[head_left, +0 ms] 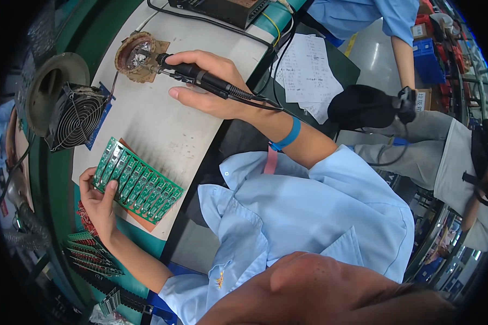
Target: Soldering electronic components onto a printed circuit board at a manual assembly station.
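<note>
My right hand (214,103), at the upper middle, is closed around the black handle of a soldering iron (198,77). The iron's front end reaches over a crusty brown round pot (122,54) with silvery, solder-like bits inside. A blue strap (288,135) circles my right wrist. Lower left, my left hand (100,210) grips the edge of a green circuit board panel (138,184), its thumb on top and its fingers partly hidden beneath. Rows of small components cover the panel, which lies tilted over a brown sheet (141,221) on the white work surface (162,124).
A fan with a round grille (77,116) and a flared duct (54,89) stand at the left. More boards sit in a rack (95,254) below. A black box (222,8) with cables is at the top. Papers (309,70) and a co-worker's arm (403,62) are on the right.
</note>
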Demonstrator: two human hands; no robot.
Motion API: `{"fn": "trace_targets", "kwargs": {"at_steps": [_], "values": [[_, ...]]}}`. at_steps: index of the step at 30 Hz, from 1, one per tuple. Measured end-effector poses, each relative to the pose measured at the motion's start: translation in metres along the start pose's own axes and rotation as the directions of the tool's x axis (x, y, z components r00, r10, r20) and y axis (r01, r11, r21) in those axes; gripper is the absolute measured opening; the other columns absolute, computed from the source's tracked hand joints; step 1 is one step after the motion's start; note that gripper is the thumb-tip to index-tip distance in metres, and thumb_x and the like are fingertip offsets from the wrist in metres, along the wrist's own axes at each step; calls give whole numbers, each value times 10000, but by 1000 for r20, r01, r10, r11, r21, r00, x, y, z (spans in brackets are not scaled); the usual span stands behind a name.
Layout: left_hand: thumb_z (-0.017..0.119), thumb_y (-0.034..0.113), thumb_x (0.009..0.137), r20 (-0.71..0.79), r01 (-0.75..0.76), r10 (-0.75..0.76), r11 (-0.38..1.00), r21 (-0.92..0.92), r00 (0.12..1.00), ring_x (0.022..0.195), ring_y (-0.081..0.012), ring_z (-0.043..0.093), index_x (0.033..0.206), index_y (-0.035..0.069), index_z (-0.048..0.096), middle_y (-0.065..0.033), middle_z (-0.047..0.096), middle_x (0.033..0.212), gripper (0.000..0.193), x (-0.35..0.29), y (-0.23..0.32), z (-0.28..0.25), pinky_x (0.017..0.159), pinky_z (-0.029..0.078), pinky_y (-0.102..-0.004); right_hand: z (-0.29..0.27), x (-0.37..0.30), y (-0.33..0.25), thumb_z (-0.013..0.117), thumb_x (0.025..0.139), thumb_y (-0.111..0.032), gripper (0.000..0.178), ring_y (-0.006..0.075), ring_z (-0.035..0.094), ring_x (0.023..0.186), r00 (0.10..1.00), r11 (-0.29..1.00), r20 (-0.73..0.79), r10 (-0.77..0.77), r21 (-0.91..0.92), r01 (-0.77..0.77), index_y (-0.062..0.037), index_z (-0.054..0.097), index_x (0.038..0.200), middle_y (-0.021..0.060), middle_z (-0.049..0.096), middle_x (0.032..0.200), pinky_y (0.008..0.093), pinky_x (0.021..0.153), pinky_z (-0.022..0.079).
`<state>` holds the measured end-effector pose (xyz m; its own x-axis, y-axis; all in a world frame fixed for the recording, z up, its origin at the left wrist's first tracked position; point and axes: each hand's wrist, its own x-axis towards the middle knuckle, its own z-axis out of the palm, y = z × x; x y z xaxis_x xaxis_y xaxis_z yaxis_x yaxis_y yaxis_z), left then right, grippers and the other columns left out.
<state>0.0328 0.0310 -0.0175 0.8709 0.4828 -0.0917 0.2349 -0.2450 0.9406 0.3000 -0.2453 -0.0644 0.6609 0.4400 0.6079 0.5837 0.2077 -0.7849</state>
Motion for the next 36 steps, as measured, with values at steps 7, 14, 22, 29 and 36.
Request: {"fn": "trace_targets", "kwargs": {"at_steps": [7,14,22,29,36], "values": [[723,111,994,51,68,-61,985,-159,997,984,-167,643,1348,18,528,-103,676,1160,415,4,-8,-2,967,490,-282,0,2,-2,840,817,-55,476,120,629,745,1000,1000,10,21,8,-21,-40,695,1270,57,753,1037,238,693,517],[699,148,1030,42,79,-69,939,-334,997,1026,-175,665,1386,24,491,-124,684,1193,430,7,-22,-17,967,501,-290,2,1,3,843,819,-58,472,118,625,730,1000,999,-19,11,37,-10,-42,698,1267,55,753,1023,240,677,526],[692,169,1044,-12,65,-74,927,-369,997,1043,-189,679,1403,29,471,-133,681,1225,444,9,-24,-14,972,514,-306,2,1,3,844,824,-61,465,117,624,730,1000,999,-4,20,46,-20,-42,699,1266,52,748,1013,238,676,528],[692,187,1048,-23,54,-68,921,-385,997,1059,-191,677,1411,27,462,-135,674,1246,459,9,-28,-19,978,518,-312,4,-1,4,847,825,-69,464,118,625,729,1000,999,-22,8,51,-7,-43,701,1265,48,746,1006,238,672,522],[702,223,1049,-30,37,-55,900,-434,998,1061,-190,678,1421,32,454,-131,670,1263,486,9,-26,-17,981,520,-315,3,0,4,851,824,-78,462,121,632,731,1000,999,-29,1,49,0,-42,704,1260,51,746,1008,245,673,519]]}}
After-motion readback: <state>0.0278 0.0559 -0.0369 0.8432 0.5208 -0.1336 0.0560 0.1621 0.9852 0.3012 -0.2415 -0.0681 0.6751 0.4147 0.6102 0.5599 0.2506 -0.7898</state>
